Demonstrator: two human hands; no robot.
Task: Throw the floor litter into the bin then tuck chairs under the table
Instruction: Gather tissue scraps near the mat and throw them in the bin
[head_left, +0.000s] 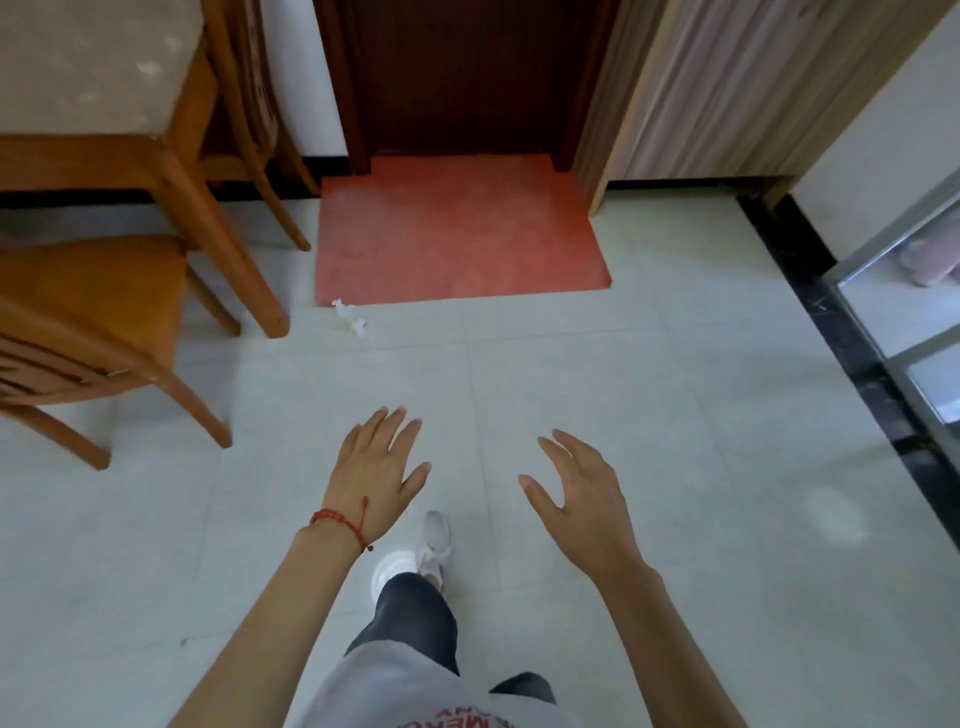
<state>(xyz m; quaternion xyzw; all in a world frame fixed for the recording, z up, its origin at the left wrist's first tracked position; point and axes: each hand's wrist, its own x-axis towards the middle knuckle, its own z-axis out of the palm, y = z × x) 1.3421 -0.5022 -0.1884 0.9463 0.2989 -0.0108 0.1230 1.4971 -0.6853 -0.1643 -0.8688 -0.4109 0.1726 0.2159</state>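
Note:
A small crumpled white piece of litter (350, 317) lies on the pale tiled floor at the near left corner of a red doormat (457, 234). My left hand (376, 467), with a red string at the wrist, hovers open, fingers spread, well short of the litter. Beside it, my right hand (576, 488) is also open and holds nothing. A wooden table (104, 104) with a pale top stands at the upper left. A wooden chair (88, 322) with an orange seat stands pulled out in front of it. No bin is in view.
A second chair (260, 130) stands behind the table near the wall. A dark wooden door (467, 78) is straight ahead, a curtain (727, 88) hangs to its right, and a metal shelf (893, 312) holding a pink slipper stands at the right edge. My foot in a white shoe (434, 540) steps forward.

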